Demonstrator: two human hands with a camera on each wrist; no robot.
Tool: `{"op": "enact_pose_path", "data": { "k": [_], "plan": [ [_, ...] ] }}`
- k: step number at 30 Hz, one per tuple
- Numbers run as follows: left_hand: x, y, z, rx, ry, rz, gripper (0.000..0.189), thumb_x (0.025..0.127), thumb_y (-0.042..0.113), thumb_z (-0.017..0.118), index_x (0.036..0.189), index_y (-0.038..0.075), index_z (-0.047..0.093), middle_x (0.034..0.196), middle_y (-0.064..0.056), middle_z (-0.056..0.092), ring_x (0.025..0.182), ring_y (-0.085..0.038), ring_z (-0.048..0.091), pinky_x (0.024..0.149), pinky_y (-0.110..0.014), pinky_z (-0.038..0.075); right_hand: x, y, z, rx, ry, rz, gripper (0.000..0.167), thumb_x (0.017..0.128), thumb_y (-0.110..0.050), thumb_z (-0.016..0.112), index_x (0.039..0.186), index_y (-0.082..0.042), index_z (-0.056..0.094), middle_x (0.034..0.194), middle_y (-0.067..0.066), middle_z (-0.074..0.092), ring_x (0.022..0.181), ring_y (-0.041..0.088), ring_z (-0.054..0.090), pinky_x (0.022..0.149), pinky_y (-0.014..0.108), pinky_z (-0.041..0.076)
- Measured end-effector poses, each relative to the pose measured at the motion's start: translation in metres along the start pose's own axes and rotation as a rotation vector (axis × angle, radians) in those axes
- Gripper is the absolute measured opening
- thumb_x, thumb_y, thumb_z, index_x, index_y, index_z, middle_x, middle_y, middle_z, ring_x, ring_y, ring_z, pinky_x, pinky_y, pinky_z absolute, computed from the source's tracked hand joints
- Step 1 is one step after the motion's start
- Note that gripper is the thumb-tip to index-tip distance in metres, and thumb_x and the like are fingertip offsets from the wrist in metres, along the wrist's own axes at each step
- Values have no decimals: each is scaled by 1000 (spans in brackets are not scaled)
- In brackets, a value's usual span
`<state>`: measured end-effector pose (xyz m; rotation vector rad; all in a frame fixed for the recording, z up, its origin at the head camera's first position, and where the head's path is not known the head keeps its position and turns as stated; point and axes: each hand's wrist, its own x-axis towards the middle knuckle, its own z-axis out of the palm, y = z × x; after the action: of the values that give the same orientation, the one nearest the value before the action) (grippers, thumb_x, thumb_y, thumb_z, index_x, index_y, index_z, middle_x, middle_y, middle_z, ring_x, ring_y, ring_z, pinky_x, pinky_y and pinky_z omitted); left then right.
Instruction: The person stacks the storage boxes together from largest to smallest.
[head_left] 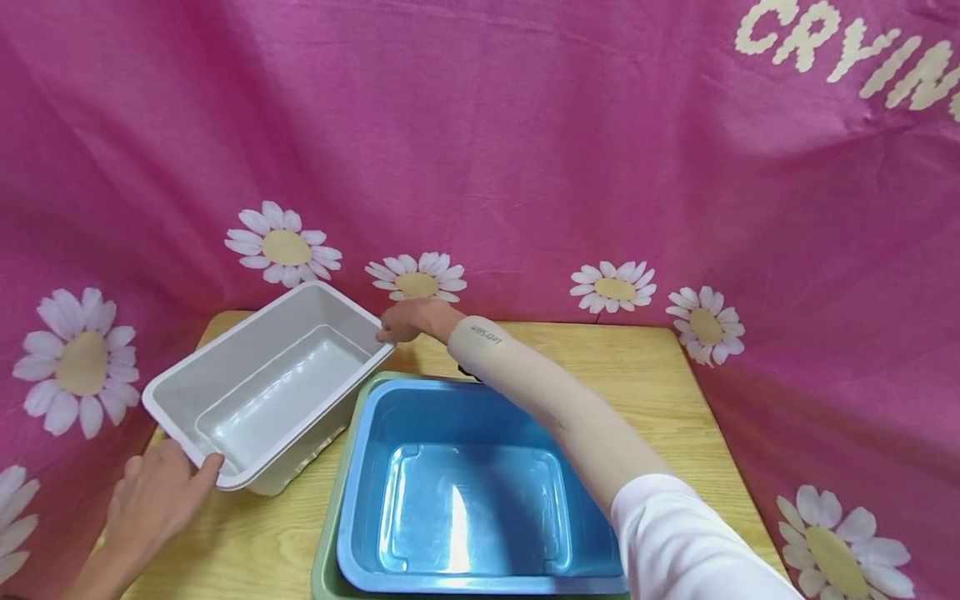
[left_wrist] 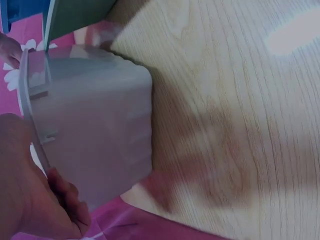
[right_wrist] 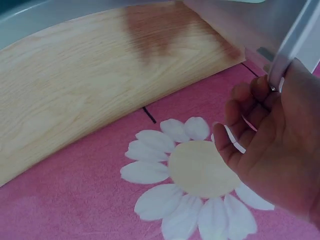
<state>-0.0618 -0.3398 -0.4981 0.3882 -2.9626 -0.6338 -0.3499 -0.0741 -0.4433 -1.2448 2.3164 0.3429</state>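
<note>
A grey plastic bin [head_left: 288, 392] sits at an angle on the left of the table, its open top facing up. My left hand [head_left: 153, 492] grips the rim at its near left end, thumb over the edge. In the left wrist view, that hand's fingers [left_wrist: 70, 200] curl under the lip against the outer wall. Stretched across to the far right end, my right hand [head_left: 412, 321] pinches the rim there. The right wrist view shows its thumb and fingers on the lip [right_wrist: 287, 55]. Beside the grey bin, a blue bin [head_left: 480, 512] stands nested in a green one [head_left: 331, 525].
Wood-grain table [head_left: 637, 367] shows behind and right of the nested bins. A pink cloth [head_left: 525, 167] with white daisies hangs along the back and sides. My right forearm [head_left: 562, 400], in a pale sleeve, crosses over the blue bin.
</note>
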Motion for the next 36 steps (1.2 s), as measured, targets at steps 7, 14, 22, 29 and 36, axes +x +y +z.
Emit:
{"op": "enact_pose_path", "data": {
  "k": [7, 14, 22, 29, 36],
  "plan": [
    [9, -7, -6, 10, 61, 62, 40, 92, 31, 57, 73, -4, 48, 68, -21, 52, 62, -46, 51, 50, -57, 40, -4, -2, 2, -20, 73, 12, 35, 103, -34, 43, 114, -7, 63, 95, 4, 60, 88, 18, 53, 81, 31, 41],
    [20, -10, -15, 5, 105, 127, 36, 89, 27, 61, 65, 5, 45, 63, -13, 48, 54, -35, 47, 44, -50, 36, -12, -5, 3, -166, 148, 86, 41, 103, -40, 37, 125, -9, 53, 120, 5, 58, 116, 20, 50, 100, 38, 37],
    [36, -7, -28, -2, 144, 212, 35, 87, 24, 61, 62, 8, 42, 61, -13, 46, 51, -35, 44, 44, -50, 34, -21, 1, 2, -295, 235, 129, 40, 103, -42, 32, 122, -12, 52, 123, 2, 57, 123, 20, 48, 105, 41, 31],
    [49, -7, -34, -10, 161, 270, 33, 86, 22, 62, 63, 9, 42, 58, -6, 39, 51, -24, 37, 42, -35, 27, -31, 7, -3, -334, 310, 129, 43, 102, -40, 33, 129, -10, 50, 136, 7, 53, 130, 24, 44, 108, 41, 30],
    [71, -6, -51, 25, 207, 358, 33, 83, 22, 62, 61, 11, 40, 56, -4, 37, 50, -24, 35, 39, -35, 26, -44, 11, -14, -267, 364, 113, 39, 102, -36, 37, 125, -7, 49, 128, 8, 55, 123, 24, 47, 106, 42, 30]
  ]
}}
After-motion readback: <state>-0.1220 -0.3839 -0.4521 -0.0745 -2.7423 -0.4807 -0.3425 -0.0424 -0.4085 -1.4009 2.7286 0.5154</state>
